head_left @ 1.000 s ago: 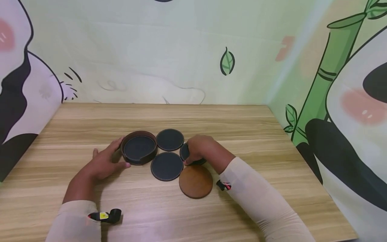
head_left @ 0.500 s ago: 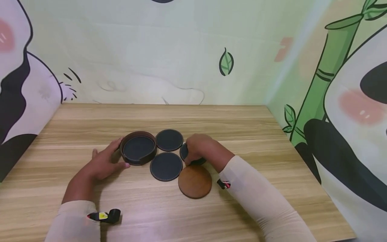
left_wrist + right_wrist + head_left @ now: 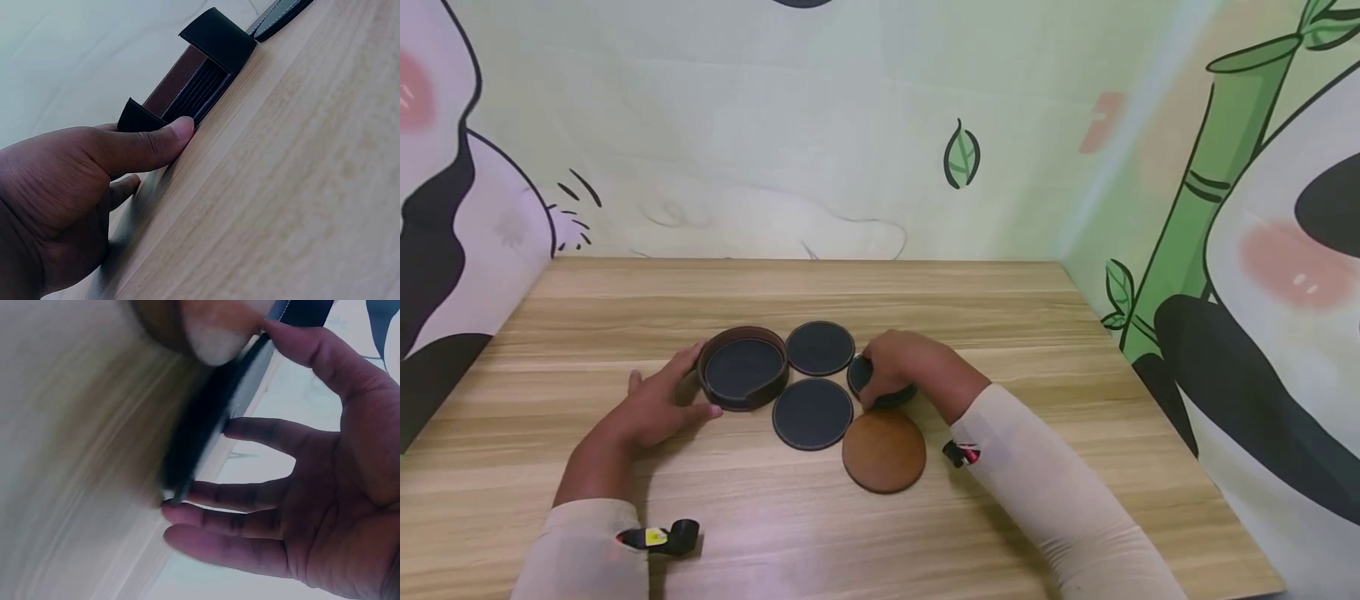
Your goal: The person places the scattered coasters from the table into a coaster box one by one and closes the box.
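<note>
- Pinching a thin, round black coaster (image 3: pixel 895 398) by its edges: right hand (image 3: pixel 897 360), which hides much of it from the head view.
- Left hand (image 3: pixel 658 408) grips curved, notched holder (image 3: pixel 771 390) at coaster's 9 o'clock; brown inner wall, stacked discs (image 3: pixel 201 86) inside.
- Stitched upper disc (image 3: pixel 820 348) at 10 o'clock, lower disc (image 3: pixel 812 413) at 8, smooth brown disc (image 3: pixel 883 451) at 6.
- Woodgrain worktop (image 3: pixel 760 533); cartoon-print backdrop (image 3: pixel 760 125) at 12.
</note>
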Available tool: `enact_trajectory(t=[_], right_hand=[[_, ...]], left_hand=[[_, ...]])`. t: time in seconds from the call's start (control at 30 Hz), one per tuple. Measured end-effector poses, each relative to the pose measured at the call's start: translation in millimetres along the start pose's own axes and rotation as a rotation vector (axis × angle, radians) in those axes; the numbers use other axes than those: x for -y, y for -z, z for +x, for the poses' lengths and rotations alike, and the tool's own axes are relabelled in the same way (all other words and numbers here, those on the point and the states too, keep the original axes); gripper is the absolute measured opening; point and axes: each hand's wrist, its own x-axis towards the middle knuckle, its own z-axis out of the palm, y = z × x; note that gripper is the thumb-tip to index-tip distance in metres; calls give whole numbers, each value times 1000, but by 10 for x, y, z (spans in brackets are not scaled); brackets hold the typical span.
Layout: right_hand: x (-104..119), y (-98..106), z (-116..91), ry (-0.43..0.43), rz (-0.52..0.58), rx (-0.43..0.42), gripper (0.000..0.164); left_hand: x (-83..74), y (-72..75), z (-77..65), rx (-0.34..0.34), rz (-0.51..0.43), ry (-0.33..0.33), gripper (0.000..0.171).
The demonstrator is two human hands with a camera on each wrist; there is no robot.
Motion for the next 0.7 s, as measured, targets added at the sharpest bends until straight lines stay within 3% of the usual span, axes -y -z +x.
enact_trajectory(t=[0.2, 0.7], right_hand=[[-69, 9, 1, 1, 34, 1, 75], [-108, -35, -22, -33, 38, -42, 72]], left_hand=[[-12, 0, -3, -2, 2, 0, 113], [-15, 4, -5, -3, 12, 1, 113]])
